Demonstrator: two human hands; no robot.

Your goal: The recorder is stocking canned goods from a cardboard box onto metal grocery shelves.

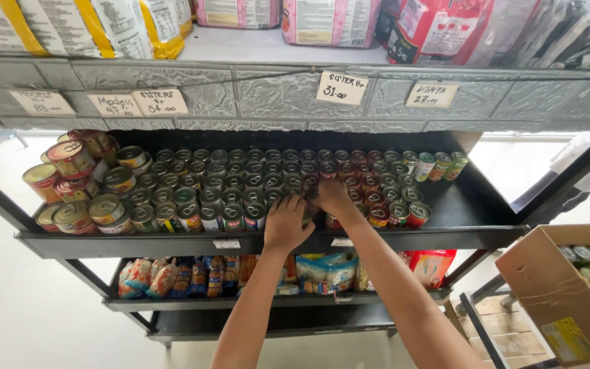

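Resting on small cans (240, 184), left hand (286, 222) fingers curled, right hand (334, 198) grip unclear, black shelf (445, 236)

Above your hands: pale paper price tags (341, 88) taped along the grey shelf edge; bagged goods (329, 20) on top, pink, red, yellow. Cardboard box (548, 294) lower right.

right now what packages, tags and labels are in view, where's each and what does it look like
Paper price tags: handwritten cream slips on the grey upper shelf edge.
Big bags: top shelf, yellow-white, pink and red.
Small ring-pull cans: rows on the black middle shelf, where both hands rest.
Larger red-gold cans: stacked at left.
Snack packets: lower shelf, mixed colours.
Cardboard box: at right, brown, holding cans.
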